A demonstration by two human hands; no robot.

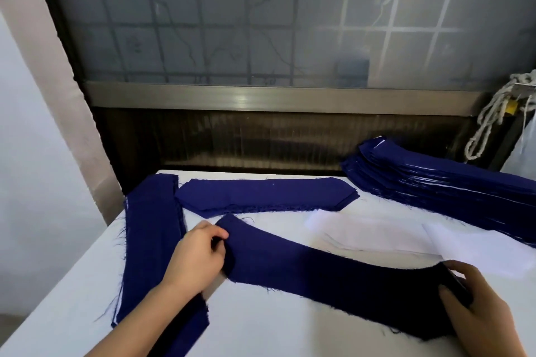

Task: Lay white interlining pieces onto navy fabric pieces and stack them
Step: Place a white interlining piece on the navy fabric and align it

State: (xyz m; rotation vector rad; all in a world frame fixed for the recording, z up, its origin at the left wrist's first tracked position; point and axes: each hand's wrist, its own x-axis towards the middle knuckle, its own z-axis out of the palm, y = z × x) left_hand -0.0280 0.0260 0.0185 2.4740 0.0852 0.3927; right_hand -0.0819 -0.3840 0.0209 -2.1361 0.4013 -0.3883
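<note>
We pinch a navy fabric piece (333,275) at both ends, left hand (197,258) and right hand (475,304) each closed on it, spreading it flat on the worktop (275,333) for interlining (377,233).

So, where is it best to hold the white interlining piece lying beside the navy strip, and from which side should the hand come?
Probably pinch the white interlining piece at its near-left corner, coming from the front. That end lies bare on the table, while its far right end runs toward the navy stack. Both the left hand and right hand now hold the navy strip.
</note>
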